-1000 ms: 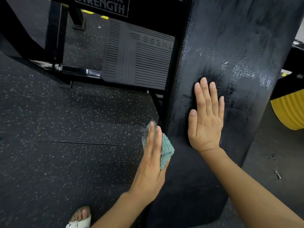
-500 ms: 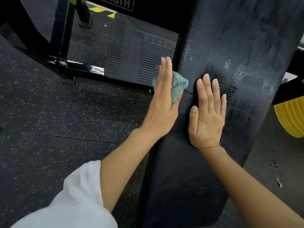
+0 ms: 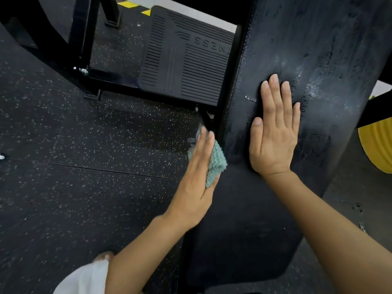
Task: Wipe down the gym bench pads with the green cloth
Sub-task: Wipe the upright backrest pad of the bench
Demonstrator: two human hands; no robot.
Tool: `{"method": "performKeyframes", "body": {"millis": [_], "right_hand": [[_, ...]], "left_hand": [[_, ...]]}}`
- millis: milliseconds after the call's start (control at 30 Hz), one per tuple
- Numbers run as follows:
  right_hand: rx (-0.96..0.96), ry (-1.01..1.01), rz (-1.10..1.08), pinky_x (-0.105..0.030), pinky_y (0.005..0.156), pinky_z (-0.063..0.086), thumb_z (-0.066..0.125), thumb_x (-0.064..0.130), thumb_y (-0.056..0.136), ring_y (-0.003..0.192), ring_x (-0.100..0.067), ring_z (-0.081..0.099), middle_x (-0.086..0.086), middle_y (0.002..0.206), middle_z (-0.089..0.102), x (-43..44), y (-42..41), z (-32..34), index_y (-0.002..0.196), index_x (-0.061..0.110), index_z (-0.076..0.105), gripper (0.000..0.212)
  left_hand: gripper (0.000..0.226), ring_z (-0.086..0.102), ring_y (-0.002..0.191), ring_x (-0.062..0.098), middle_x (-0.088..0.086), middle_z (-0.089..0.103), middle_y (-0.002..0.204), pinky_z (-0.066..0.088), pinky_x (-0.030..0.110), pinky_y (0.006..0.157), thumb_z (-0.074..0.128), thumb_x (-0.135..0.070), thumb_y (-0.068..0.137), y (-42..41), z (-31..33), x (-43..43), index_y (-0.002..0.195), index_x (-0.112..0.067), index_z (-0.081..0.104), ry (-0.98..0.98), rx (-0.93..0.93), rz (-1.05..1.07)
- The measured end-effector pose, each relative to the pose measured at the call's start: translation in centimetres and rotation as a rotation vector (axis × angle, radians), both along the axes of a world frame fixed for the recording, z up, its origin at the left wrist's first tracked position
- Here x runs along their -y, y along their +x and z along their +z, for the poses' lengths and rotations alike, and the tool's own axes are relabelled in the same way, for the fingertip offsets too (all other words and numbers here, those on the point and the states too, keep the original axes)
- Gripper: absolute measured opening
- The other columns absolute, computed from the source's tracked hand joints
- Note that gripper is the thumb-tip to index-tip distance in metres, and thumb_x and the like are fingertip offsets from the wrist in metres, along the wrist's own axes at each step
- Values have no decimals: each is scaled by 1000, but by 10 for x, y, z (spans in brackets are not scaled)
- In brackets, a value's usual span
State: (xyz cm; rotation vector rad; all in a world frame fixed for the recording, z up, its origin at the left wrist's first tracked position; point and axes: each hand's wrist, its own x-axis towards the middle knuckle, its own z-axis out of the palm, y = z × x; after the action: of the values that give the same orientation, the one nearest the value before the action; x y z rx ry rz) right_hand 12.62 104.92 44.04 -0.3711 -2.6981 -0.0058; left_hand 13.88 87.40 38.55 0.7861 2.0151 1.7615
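Gym: speckled rubber floor (image 3: pixel 84 145), bench pad (image 3: pixel 318 49)

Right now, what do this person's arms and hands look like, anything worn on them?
No gloves. The left hand and right hand show no rings, and neither wrist carries a watch or band. Both forearms are bare, no sleeve in view. The right hand's nails look short and unpainted. White fabric shows beside the left arm; I cannot tell which garment.

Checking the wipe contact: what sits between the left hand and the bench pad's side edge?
The green cloth, pressed by the left hand against the bench pad; the head view shows it.
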Motion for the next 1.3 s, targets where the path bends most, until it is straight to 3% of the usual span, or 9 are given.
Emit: {"method": "performKeyframes", "body": {"millis": [167,300,400,567,1067,1300], "right_hand": [[-6,-3,11,-43,121,7,22,28,99,150,-17,9,3,161,17,-2,1,0,153,19,20,55],[-16,-5,22,-43,121,6,24,26,100,150,-16,8,3,161,17,-3,1,-2,154,20,19,54],[-23,-8,26,-42,121,5,24,26,100,150,-16,9,4,161,17,-3,1,-2,154,21,19,54],[-36,-21,38,-42,121,5,25,25,100,150,-15,8,5,161,17,-4,1,-2,154,21,20,54],[-81,-45,53,-40,121,2,23,24,100,150,-15,7,4,162,16,0,6,-8,154,19,19,54],[14,-71,126,-43,122,2,25,28,103,150,-13,0,5,162,10,33,72,-44,154,20,16,53]], "left_hand": [[73,-8,151,13,-8,-14,163,1,29,122,39,-7,100,30,-14,14,154,-21,-8,-27,42,0],[73,-9,149,7,-5,-12,163,-3,16,118,38,-7,100,25,-6,-2,150,-27,-12,-2,68,82],[74,-9,148,2,-4,-10,163,-2,15,118,41,-5,101,11,1,-14,149,-28,-10,25,89,148],[69,-9,149,5,1,-7,164,-1,14,118,40,-6,102,-22,13,-27,154,-16,-4,34,22,149],[67,-6,149,5,-3,-6,164,1,25,122,39,-8,101,-6,-15,-10,155,-19,1,99,-98,53],[66,-6,149,1,-7,-6,164,4,28,123,38,-16,100,21,-39,2,154,-24,1,142,-96,41]]}}
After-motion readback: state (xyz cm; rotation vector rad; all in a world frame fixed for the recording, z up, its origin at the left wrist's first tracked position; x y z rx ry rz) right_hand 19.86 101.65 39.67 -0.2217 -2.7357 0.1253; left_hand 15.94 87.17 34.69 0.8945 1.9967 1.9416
